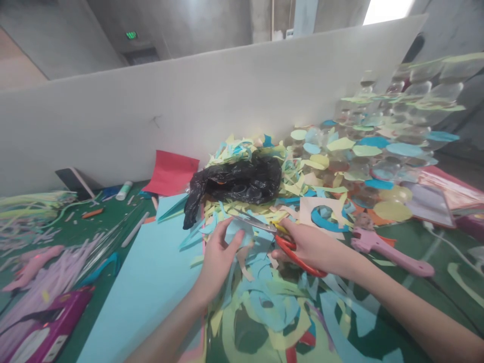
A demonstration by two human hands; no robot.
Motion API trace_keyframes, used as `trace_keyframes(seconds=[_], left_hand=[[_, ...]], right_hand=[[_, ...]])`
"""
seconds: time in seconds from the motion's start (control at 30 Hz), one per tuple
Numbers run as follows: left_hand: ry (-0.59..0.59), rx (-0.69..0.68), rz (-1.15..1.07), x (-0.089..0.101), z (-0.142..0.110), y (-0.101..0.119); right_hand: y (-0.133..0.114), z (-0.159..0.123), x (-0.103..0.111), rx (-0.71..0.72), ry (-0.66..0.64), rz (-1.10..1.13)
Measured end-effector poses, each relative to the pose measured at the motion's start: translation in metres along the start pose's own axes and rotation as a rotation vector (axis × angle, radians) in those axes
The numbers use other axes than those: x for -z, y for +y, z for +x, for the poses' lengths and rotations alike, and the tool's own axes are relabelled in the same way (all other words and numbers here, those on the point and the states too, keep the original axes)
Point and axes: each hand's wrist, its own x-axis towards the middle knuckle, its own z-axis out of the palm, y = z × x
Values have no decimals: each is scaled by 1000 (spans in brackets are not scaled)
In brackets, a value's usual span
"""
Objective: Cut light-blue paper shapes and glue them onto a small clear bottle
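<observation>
My right hand [312, 246] is closed around the red and yellow handles of a pair of scissors [260, 225], whose metal blades point left. My left hand [215, 252] pinches a small light blue piece of paper [242, 235] between thumb and fingers, close to the blades. I cannot tell whether the blades are biting into the paper. Below both hands lies a heap of light blue, yellow and green paper scraps [272, 302]. Large light blue sheets [151, 282] are stacked to the left of my left hand.
Behind my hands a black plastic bag [242, 179] sits among offcuts. A red sheet [172, 173] leans near the white partition [189, 101]. Pink glue guns [391, 252] [34, 264] lie at either side. Plastic bottles with paper discs [368, 151] stand at right.
</observation>
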Motion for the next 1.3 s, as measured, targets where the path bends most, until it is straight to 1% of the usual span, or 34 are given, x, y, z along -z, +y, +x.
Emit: trace_keyframes(seconds=[0.13, 0.2, 0.3, 0.4, 0.5, 0.57, 0.63, 0.77, 0.93, 1.07, 1.23, 1.3], left_hand=[[-62, -80, 50, 2, 1, 0], [-70, -100, 64, 3, 2, -1], [-37, -67, 44, 4, 2, -3], [4, -40, -21, 2, 2, -5], [51, -43, -73, 0, 3, -5], [60, -43, -71, 0, 4, -4], [50, -22, -49, 1, 3, -2], [15, 69, 7, 3, 3, -1], [-13, 27, -1, 3, 3, -4], [-14, -5, 6, 3, 2, -4], [-49, 9, 29, 4, 1, -2], [-44, 17, 12, 3, 1, -2]], right_hand=[[2, 2, 0, 12, 46, -39], [2, 4, -1, 15, 74, -75], [2, 6, -1, 10, 115, -117], [2, 6, -1, 21, 138, -99], [3, 4, 1, 5, 127, -70], [5, 2, 2, -1, 106, -62], [7, 1, 2, 14, 80, -62], [8, 1, 0, 38, 50, -82], [8, 3, -3, 32, 65, -110], [6, 6, -5, 28, 83, -123], [5, 8, -4, -6, 123, -98], [6, 7, -2, -24, 141, -89]])
